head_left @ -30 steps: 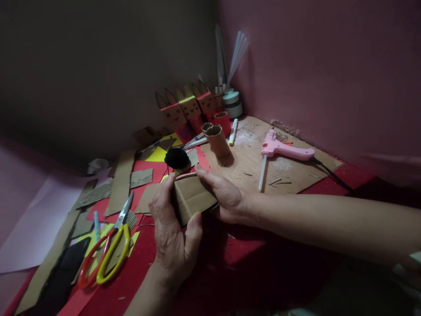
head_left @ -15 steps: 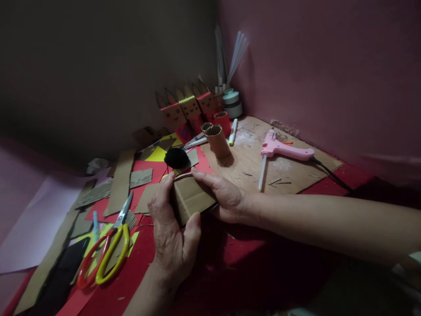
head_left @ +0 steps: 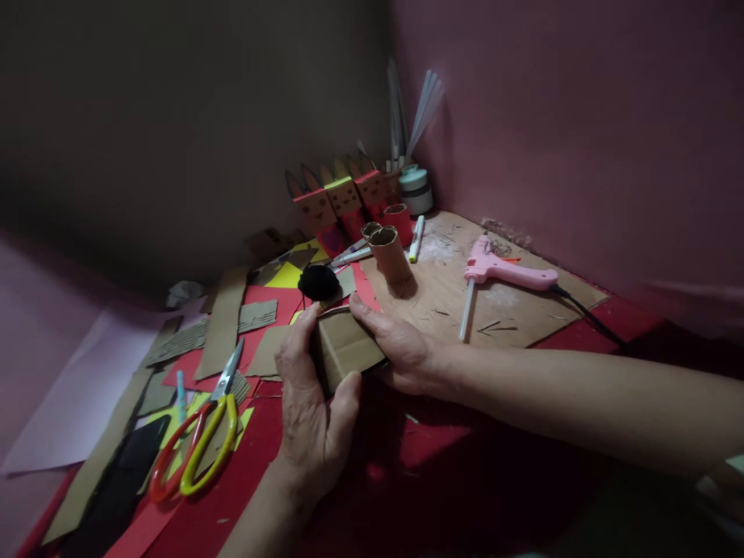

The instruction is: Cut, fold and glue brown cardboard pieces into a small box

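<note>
Between my two hands is a small folded piece of brown cardboard, boxlike, with a crease along its left side. My left hand grips its left side, thumb at the near corner and fingers at the far left edge. Around the right side wraps my right hand, its thumb along the top far edge and the other fingers hidden beneath. Just beyond the cardboard lies a black ball of yarn. Scissors with one red and one yellow handle rest to the left of my left hand.
A pink glue gun with its cord lies on a wooden board at the right. Cardboard tubes, a marker and several rabbit-faced figures stand or lie farther back. Cardboard strips and coloured paper cover the left side.
The view has shifted slightly, so the table things appear a little farther right and lower. Both hands keep hold of the cardboard, with little other movement.
</note>
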The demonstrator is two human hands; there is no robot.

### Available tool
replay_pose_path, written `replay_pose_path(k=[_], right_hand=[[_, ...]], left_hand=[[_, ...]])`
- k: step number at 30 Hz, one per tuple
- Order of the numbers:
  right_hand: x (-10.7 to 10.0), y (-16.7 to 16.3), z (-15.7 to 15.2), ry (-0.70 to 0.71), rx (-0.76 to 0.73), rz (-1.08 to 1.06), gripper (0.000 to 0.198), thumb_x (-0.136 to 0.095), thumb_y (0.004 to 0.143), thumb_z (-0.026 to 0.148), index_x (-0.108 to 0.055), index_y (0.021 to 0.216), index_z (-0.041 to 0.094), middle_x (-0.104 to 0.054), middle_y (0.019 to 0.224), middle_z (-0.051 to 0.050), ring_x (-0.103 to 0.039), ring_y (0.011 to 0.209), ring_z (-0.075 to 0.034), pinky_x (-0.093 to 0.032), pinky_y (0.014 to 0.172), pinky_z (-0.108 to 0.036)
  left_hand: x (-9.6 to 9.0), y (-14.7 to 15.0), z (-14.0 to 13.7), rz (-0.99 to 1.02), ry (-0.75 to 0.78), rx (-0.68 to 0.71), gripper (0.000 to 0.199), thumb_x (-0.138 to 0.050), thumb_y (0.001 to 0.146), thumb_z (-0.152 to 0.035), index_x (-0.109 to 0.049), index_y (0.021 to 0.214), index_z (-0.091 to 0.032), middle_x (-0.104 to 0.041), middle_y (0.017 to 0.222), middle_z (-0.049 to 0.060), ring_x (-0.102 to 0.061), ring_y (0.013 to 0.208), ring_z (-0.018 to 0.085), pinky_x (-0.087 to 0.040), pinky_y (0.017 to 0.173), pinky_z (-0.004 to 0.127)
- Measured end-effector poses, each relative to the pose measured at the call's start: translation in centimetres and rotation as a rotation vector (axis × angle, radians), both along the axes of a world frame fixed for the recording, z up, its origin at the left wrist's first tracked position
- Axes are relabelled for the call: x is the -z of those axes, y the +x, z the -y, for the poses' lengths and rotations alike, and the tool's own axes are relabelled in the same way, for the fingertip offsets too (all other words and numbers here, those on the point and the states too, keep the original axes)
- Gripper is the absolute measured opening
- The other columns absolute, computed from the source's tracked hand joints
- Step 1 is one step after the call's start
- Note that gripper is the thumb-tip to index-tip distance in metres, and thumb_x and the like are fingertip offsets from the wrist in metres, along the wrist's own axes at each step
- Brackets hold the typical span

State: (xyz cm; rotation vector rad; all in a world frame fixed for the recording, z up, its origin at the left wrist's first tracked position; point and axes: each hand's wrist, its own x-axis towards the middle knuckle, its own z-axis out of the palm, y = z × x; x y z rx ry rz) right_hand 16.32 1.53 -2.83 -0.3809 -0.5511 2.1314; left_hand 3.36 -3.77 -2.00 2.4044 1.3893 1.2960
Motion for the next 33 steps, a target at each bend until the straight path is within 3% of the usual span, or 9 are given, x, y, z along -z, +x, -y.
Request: replay_pose_path(k=[13,19,28,33], right_hand=[[-0.1,0.0,-0.1,-0.006,0.037,-0.006,0.04,-0.062,0.087,0.054,-0.067,0.092,0.015,-0.068,0.079,-0.005,-0.062,0.075,-0.017,-0.048,0.081,-0.031],[-0.5,0.4,-0.2,-0.044,0.013,-0.03,0.045,-0.045,0.096,0.054,-0.067,0.101,0.015,-0.069,0.078,-0.007,-0.066,0.076,-0.021,-0.052,0.08,-0.036],[-1.0,1.0,-0.2,0.063,-0.002,-0.026,0.05,-0.036,0.096,0.058,-0.066,0.108,0.02,-0.07,0.088,-0.008,-0.066,0.083,-0.023,-0.052,0.084,-0.042],[-1.0,1.2,-0.3,0.098,0.017,-0.035,0.045,-0.042,0.094,0.058,-0.065,0.109,0.022,-0.07,0.087,-0.006,-0.065,0.085,-0.023,-0.051,0.085,-0.04]], left_hand=[[-0.7,0.2,-0.2,-0.003,-0.035,0.01,0.059,-0.05,0.092,-0.037,-0.03,0.147,-0.028,-0.042,0.144,0.012,-0.044,0.129,0.033,-0.035,0.108,0.056],[-1.1,0.5,-0.4,-0.035,0.019,0.011,0.058,-0.05,0.091,-0.036,-0.032,0.145,-0.025,-0.042,0.142,0.014,-0.042,0.127,0.032,-0.035,0.107,0.056],[-1.5,0.9,-0.7,-0.042,0.061,0.027,0.055,-0.051,0.09,-0.034,-0.035,0.142,-0.027,-0.047,0.138,0.012,-0.046,0.124,0.031,-0.038,0.105,0.055],[-1.7,0.7,-0.9,-0.031,0.058,0.067,0.055,-0.051,0.089,-0.032,-0.035,0.142,-0.027,-0.048,0.138,0.011,-0.046,0.126,0.03,-0.037,0.107,0.054]])
